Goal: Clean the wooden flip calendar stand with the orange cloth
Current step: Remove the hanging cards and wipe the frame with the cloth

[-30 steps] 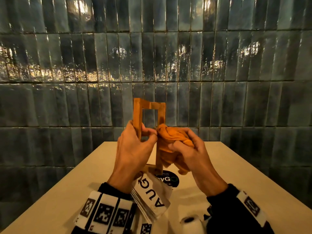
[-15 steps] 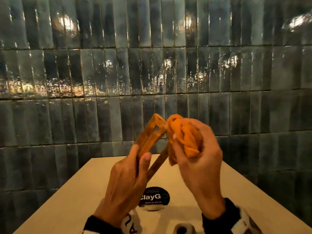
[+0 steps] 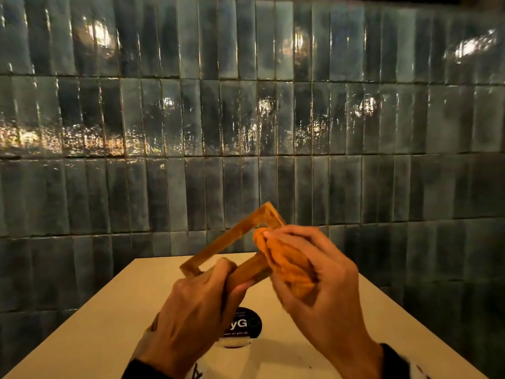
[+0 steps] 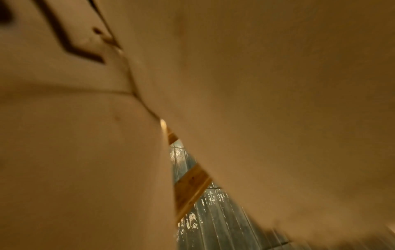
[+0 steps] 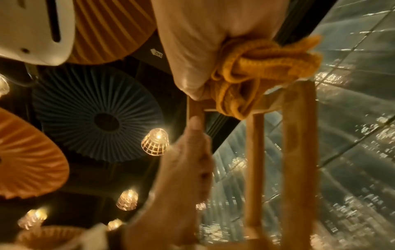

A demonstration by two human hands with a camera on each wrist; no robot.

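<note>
Lighting: dim, warm amber. Sources: caged pendant lamps (image 5: 155, 142) overhead. Glare: streaked reflections on glossy wall tiles (image 3: 246, 119). Left wrist view: mostly blurred, perhaps too close. Edges: tile lines bowed, wide-angle.

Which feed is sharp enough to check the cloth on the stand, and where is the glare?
Head view: warm and dim, right hand motion-blurred, glare streaks on the tiled wall. Left wrist: nearly all blocked by blurred skin. Right wrist: sharpest on orange cloth against wooden stand.

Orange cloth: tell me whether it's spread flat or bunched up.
Bunched up: the orange cloth sits wadded in the right hand, pressed against the wooden stand.
</note>
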